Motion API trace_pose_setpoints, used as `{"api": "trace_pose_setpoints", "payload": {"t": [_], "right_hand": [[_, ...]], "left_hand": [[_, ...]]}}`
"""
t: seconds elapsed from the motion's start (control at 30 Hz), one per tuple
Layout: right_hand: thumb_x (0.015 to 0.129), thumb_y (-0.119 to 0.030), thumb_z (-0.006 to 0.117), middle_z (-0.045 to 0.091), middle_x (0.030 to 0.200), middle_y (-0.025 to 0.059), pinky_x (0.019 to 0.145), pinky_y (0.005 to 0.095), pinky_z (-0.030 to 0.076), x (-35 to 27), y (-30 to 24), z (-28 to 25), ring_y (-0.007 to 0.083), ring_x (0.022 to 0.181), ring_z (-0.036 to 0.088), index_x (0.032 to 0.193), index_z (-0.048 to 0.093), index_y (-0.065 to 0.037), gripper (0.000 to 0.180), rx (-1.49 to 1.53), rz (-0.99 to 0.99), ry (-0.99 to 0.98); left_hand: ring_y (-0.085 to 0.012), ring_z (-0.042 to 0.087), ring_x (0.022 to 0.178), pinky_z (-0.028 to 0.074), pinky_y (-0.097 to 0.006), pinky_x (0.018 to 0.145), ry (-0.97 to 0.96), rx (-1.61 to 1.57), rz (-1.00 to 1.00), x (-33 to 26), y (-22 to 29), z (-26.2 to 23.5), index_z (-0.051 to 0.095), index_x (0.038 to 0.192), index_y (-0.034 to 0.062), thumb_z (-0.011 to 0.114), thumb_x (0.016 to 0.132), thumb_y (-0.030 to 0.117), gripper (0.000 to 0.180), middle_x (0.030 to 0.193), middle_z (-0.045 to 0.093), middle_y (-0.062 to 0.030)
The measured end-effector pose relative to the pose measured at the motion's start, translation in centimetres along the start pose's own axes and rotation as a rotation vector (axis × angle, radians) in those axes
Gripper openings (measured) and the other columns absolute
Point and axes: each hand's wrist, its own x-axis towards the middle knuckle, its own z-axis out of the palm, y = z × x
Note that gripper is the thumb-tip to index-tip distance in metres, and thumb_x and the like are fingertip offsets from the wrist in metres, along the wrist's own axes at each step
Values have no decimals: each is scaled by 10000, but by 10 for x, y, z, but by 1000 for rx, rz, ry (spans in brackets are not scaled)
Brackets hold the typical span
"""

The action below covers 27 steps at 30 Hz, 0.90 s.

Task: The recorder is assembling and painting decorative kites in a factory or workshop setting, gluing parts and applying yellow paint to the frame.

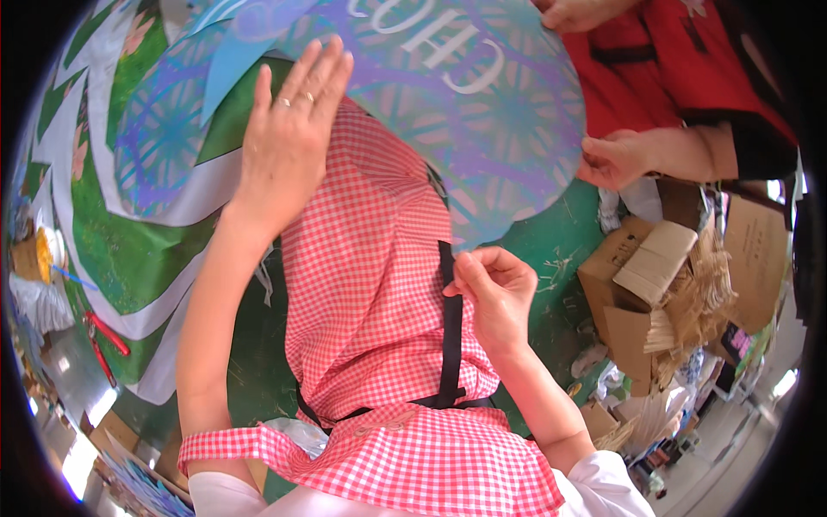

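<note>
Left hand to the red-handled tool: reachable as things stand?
Probably yes: the red-handled tool lies uncovered, left of the person's left forearm, and the left hand is open with nothing visibly gripped. Distance is hard to judge in this view.

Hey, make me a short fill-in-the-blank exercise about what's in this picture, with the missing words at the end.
1. Of the person's hands, the ____ one wears rings.
2. The person's apron has a ____-and-white checked pattern.
3. The co-worker's hands hold the blue and purple sheet by the edge on the ____ side of the picture.
4. The brown boxes are made of ____.

Missing words: left; red; right; cardboard.
</note>
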Motion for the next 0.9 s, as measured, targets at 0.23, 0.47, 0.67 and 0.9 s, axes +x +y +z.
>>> {"api": "trace_pose_setpoints", "payload": {"t": [0.23, 0.47, 0.67, 0.9], "right_hand": [[898, -49, 634, 580, 705, 51, 581, 259, 546, 1, 2, -2, 86, 590, 528, 803, 599, 51, 142, 24, 22, 10], [875, -83, 679, 624, 699, 25, 558, 202, 496, 3, 4, -6, 72, 612, 581, 811, 629, 33, 142, 109, 11, -53], [876, -86, 677, 621, 696, 29, 549, 206, 501, 4, 4, -7, 74, 615, 583, 808, 626, 36, 149, 105, 22, -64], [879, -82, 673, 621, 700, 31, 553, 209, 507, 3, 2, -6, 77, 616, 583, 807, 626, 40, 149, 91, 21, -54]], "left_hand": [[-216, 233, 1435, 181, -501, 1142, -111, -265, 262, -20, 80, -2, 309, 1473, 99, 516, 801, 16, 708, 1558, 245, -24], [-190, 243, 1431, 124, -493, 1160, -114, -333, 493, -4, 94, -3, 379, 1444, 136, 543, 809, 108, 657, 1543, 285, 7], [-175, 251, 1427, 130, -477, 1163, -145, -375, 662, 19, 101, -1, 389, 1437, 146, 549, 810, 149, 647, 1539, 291, 18], [-169, 259, 1424, 183, -454, 1151, -136, -385, 723, 20, 105, 6, 406, 1424, 137, 530, 832, 171, 605, 1537, 299, 12]]}}
